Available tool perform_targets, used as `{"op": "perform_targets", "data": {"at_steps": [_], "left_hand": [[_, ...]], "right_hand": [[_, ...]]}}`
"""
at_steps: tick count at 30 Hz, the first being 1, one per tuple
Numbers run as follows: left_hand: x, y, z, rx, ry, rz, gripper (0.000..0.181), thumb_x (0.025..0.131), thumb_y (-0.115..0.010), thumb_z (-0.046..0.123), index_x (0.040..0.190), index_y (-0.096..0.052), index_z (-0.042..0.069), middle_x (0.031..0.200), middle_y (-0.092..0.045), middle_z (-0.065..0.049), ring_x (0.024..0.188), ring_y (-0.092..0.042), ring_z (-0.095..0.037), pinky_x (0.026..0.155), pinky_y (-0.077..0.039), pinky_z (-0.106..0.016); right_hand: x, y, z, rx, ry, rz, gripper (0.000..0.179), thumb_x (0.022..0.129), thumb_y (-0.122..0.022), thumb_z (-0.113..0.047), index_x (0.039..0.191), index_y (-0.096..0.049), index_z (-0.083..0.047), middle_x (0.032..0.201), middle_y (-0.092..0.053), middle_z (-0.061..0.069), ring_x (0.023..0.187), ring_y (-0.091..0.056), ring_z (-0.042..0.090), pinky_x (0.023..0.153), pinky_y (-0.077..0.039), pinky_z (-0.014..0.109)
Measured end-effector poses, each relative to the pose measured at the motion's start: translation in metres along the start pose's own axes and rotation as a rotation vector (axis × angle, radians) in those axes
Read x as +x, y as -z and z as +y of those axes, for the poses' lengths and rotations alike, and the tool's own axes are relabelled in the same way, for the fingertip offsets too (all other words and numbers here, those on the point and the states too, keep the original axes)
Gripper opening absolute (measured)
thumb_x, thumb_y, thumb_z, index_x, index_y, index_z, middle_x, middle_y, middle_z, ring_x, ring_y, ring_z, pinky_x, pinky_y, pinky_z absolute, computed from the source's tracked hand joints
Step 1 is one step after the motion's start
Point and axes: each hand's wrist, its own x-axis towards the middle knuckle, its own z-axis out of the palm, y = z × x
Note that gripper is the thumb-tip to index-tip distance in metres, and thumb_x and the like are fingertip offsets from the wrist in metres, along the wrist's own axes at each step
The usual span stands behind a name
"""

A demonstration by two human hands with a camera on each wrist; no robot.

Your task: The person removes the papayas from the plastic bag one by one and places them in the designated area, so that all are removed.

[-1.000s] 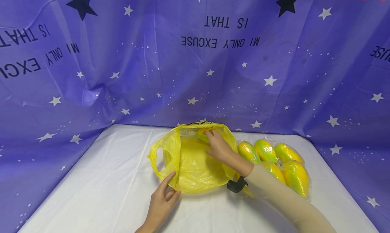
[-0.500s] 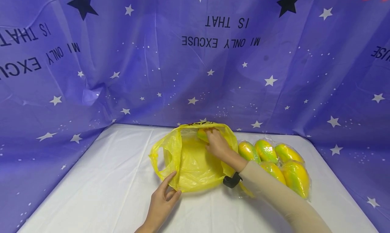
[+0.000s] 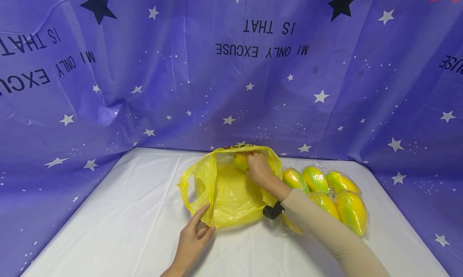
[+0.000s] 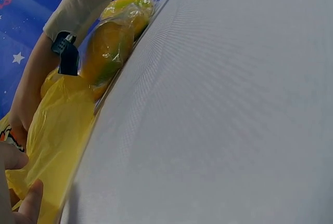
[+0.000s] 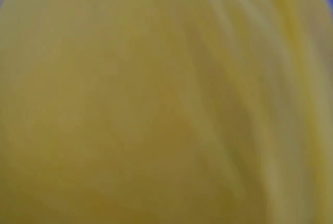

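A yellow plastic bag (image 3: 231, 196) lies with its wide mouth facing me. My right hand (image 3: 258, 168) is inside it, its fingers curled on a yellow-green mango (image 3: 240, 161) near the back; the fingertips are partly hidden. My left hand (image 3: 191, 241) holds the bag's near left edge between forefinger and thumb, below the handle loop. In the left wrist view, the left fingers (image 4: 32, 200) lie against the yellow film. Yellow plastic, blurred, fills the right wrist view and hides the right hand there.
Several plastic-wrapped mangoes (image 3: 350, 212) lie together right of the bag, partly under the right forearm. A black wrist device (image 3: 273, 211) hangs at the right cuff. White cloth (image 3: 144, 212) covers the table; a purple star-printed curtain (image 3: 202, 88) encloses its back and sides.
The right hand has shifted slightly within the bag, and its forearm and wrist device have moved a little left. The left hand stays in place at the bag's edge.
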Motion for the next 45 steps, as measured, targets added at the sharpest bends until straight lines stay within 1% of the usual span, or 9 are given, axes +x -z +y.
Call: {"op": "perform_targets", "data": {"at_steps": [6,9,13,19,26,32,37,43,45], "left_hand": [[0.0,0.0,0.0,0.015,-0.002,0.002,0.061,0.088,-0.07,0.006,0.143,-0.042,0.006,0.147,-0.036,-0.025,0.122,-0.048,-0.046,0.089,-0.053,-0.034],[0.0,0.0,0.001,0.013,-0.002,-0.001,0.061,0.089,-0.069,0.005,0.143,-0.042,0.006,0.148,-0.035,-0.025,0.122,-0.048,-0.046,0.089,-0.053,-0.034],[0.0,-0.001,0.001,0.01,0.002,-0.002,0.062,0.088,-0.069,0.004,0.144,-0.042,0.007,0.148,-0.034,-0.025,0.12,-0.049,-0.046,0.089,-0.053,-0.034],[0.0,-0.001,0.001,0.013,-0.001,0.005,0.062,0.088,-0.07,0.003,0.143,-0.043,0.007,0.148,-0.035,-0.025,0.121,-0.049,-0.046,0.088,-0.053,-0.033],[0.0,-0.001,0.001,0.018,0.003,0.012,0.062,0.087,-0.07,0.003,0.143,-0.043,0.008,0.148,-0.036,-0.024,0.12,-0.05,-0.045,0.088,-0.054,-0.032],[0.0,-0.001,0.001,0.003,0.02,0.008,0.063,0.088,-0.07,0.003,0.144,-0.043,0.008,0.149,-0.034,-0.024,0.12,-0.05,-0.045,0.088,-0.053,-0.031],[0.0,-0.001,0.001,0.004,0.02,0.011,0.062,0.087,-0.07,0.004,0.143,-0.043,0.008,0.149,-0.035,-0.024,0.121,-0.049,-0.045,0.088,-0.053,-0.032],[0.0,-0.001,0.001,-0.002,0.021,0.011,0.063,0.088,-0.07,0.004,0.144,-0.043,0.009,0.149,-0.034,-0.024,0.119,-0.051,-0.045,0.088,-0.053,-0.032],[0.0,-0.001,0.001,-0.004,0.024,0.008,0.063,0.088,-0.07,0.005,0.144,-0.042,0.009,0.149,-0.034,-0.024,0.117,-0.053,-0.044,0.088,-0.054,-0.031]], "right_hand": [[-0.001,0.0,0.001,-0.026,-0.017,-0.02,0.021,0.068,-0.076,-0.002,0.085,-0.065,0.003,0.083,-0.06,0.022,0.08,-0.056,0.04,0.083,-0.049,0.05],[-0.001,-0.001,0.002,-0.017,-0.016,-0.019,0.028,0.068,-0.076,-0.001,0.094,-0.065,0.003,0.087,-0.059,0.023,0.084,-0.057,0.041,0.081,-0.051,0.05],[-0.001,-0.003,0.004,-0.015,-0.001,-0.001,0.042,0.067,-0.073,0.003,0.108,-0.064,0.001,0.096,-0.061,0.023,0.092,-0.057,0.041,0.083,-0.05,0.05],[0.001,-0.006,0.007,-0.031,0.002,0.003,0.046,0.067,-0.064,0.008,0.112,-0.066,-0.004,0.1,-0.065,0.018,0.096,-0.058,0.038,0.081,-0.049,0.051],[0.001,-0.007,0.008,-0.033,0.003,-0.05,0.048,0.071,-0.064,0.004,0.117,-0.064,-0.007,0.098,-0.063,0.021,0.098,-0.056,0.04,0.091,-0.046,0.051],[0.0,-0.007,0.007,0.011,0.021,-0.045,0.052,0.069,-0.067,0.003,0.118,-0.065,-0.01,0.094,-0.066,0.018,0.097,-0.057,0.039,0.088,-0.049,0.05],[-0.003,-0.006,0.005,0.051,0.042,-0.036,0.051,0.068,-0.074,-0.003,0.118,-0.066,-0.011,0.099,-0.067,0.016,0.098,-0.058,0.037,0.089,-0.05,0.049],[-0.009,0.0,-0.001,0.15,-0.003,-0.098,0.058,0.069,-0.082,-0.01,0.124,-0.063,-0.01,0.112,-0.058,0.018,0.095,-0.058,0.033,0.076,-0.055,0.044],[-0.012,0.001,-0.003,0.182,-0.016,-0.11,0.06,0.07,-0.084,-0.013,0.125,-0.061,-0.009,0.114,-0.056,0.017,0.097,-0.057,0.032,0.077,-0.055,0.043]]}}
